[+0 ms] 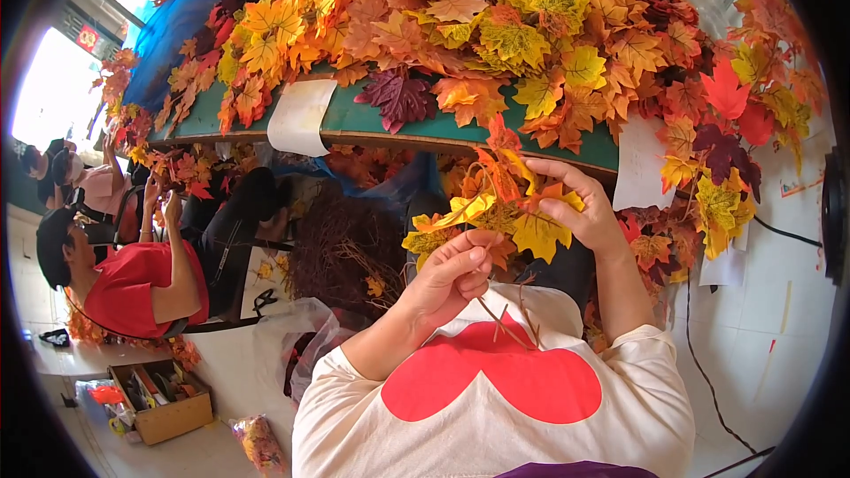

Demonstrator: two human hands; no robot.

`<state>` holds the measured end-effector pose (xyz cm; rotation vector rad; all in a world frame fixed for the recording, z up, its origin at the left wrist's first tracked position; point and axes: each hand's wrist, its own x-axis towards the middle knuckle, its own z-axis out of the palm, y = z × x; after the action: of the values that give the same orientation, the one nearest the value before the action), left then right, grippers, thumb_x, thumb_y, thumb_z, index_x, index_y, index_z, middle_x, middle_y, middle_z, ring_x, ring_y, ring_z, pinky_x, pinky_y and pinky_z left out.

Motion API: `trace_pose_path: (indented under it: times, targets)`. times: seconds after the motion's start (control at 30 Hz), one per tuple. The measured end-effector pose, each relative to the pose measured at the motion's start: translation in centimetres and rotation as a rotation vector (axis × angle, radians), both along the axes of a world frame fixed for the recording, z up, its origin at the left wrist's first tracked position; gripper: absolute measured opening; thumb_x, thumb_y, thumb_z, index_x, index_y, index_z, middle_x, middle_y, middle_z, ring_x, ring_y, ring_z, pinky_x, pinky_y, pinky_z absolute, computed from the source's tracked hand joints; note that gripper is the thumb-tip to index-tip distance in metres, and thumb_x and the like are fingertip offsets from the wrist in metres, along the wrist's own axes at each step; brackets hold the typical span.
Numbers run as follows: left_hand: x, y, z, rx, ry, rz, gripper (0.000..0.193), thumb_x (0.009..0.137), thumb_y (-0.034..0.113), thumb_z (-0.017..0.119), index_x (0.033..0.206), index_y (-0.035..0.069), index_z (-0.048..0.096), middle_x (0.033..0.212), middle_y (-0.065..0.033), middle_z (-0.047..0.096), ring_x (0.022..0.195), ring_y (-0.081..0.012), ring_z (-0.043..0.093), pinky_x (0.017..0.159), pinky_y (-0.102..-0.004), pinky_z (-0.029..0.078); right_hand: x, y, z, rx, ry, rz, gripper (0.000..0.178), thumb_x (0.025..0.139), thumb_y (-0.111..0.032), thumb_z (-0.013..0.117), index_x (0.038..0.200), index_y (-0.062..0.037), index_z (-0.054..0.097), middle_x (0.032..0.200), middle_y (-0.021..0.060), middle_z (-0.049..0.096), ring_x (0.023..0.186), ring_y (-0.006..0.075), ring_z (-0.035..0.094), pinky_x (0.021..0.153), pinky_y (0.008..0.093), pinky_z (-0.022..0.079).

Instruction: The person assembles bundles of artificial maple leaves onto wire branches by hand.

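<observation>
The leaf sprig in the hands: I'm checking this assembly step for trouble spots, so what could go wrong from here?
1. The left hand pinches thin brown stems low down; they might slip or bend.
2. The right hand grips the yellow and orange leaf sprig by its leaves, which could tear or pull off.
3. The leaf pile spills over the green table edge, so loose leaves may drop.

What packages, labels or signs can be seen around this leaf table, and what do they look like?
White paper sheet: hangs over the green table edge, left, curled rectangle.
Second white paper sheet: table edge, right.
Cardboard box: floor, lower left, open, brown.
Red sign: far upper left, small.
</observation>
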<state>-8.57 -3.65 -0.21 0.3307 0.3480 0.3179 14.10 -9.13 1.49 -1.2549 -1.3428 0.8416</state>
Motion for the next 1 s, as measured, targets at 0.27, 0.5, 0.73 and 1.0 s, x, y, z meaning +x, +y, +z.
trace_pose_path:
  times: [0.27,0.5,0.73,1.0]
  targets:
    - [-0.3,-0.9,-0.6,0.094,0.045,0.005,0.027,0.086,0.013,0.058,0.111,0.005,0.054,0.073,0.0021,0.052,0.052,-0.0023,0.032,0.048,-0.0160,0.025,-0.5,-0.6,-1.3,-0.105,0.161,-0.022,0.052,0.074,0.001,0.062,0.124,-0.0027,0.047,0.116,0.0045,0.054,0.093,0.0104,0.056,0.083,0.0241,0.043]
    - [-0.1,-2.1,-0.5,0.333,0.247,-0.047,0.035,0.082,0.014,0.063,0.113,0.005,0.051,0.072,0.0035,0.048,0.057,-0.0053,0.035,0.051,-0.0194,0.027,-0.2,-1.4,-3.8,-0.097,0.277,-0.008,0.059,0.075,0.001,0.062,0.129,-0.0015,0.039,0.121,0.0059,0.051,0.106,0.0143,0.052,0.091,0.0284,0.042]
    - [0.0,-2.9,-1.0,0.428,0.314,-0.058,0.027,0.082,0.009,0.063,0.108,0.005,0.055,0.090,0.0007,0.059,0.084,-0.0076,0.056,0.074,-0.0214,0.043,-0.4,-1.9,-5.6,-0.110,0.409,-0.009,0.054,0.079,0.000,0.060,0.129,-0.0031,0.040,0.120,0.0048,0.051,0.105,0.0143,0.053,0.090,0.0287,0.044]
    - [0.5,-3.5,-2.1,0.575,0.211,-0.076,0.021,0.086,0.005,0.056,0.106,0.003,0.056,0.091,0.0030,0.061,0.079,-0.0029,0.053,0.071,-0.0189,0.043,-0.8,-2.8,-7.2,-0.134,0.487,-0.009,0.050,0.081,0.002,0.058,0.128,-0.0022,0.041,0.121,0.0049,0.051,0.109,0.0138,0.051,0.094,0.0293,0.041]
